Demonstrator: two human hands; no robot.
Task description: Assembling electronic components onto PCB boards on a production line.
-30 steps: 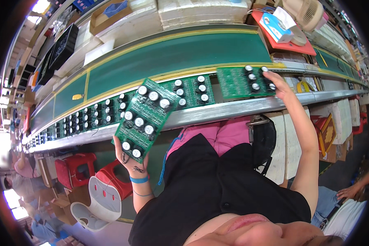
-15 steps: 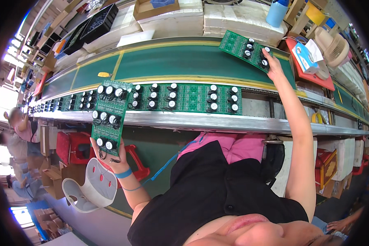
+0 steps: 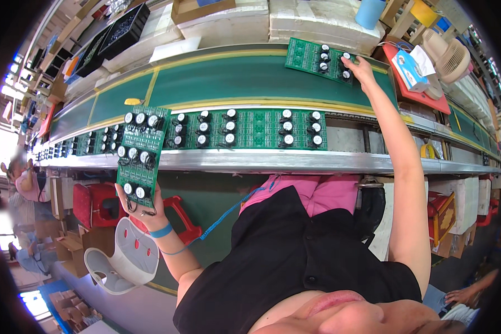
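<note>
A green circuit board (image 3: 140, 173) studded with silver-topped black cylinders stands tilted up in the left hand (image 3: 145, 215) of a worker at the line, the fingers and thumb closed around its lower end. Out at full reach, the right hand (image 3: 362, 72) grips a second board (image 3: 334, 65) by its right end, fingers closed about the edge and cylinders; that board is over the far green surface (image 3: 217, 83), though from here one cannot tell whether it touches. Between worker and surface, a row of similar boards (image 3: 259, 131) lies along a metal rail (image 3: 273, 160). A blue wristband (image 3: 161, 231) circles the left wrist, near a coiled blue cord (image 3: 228, 216). Beyond the right hand, a tissue box (image 3: 411, 72) sits on a red stand (image 3: 440, 104) beside a beige fan (image 3: 450, 55).
</note>
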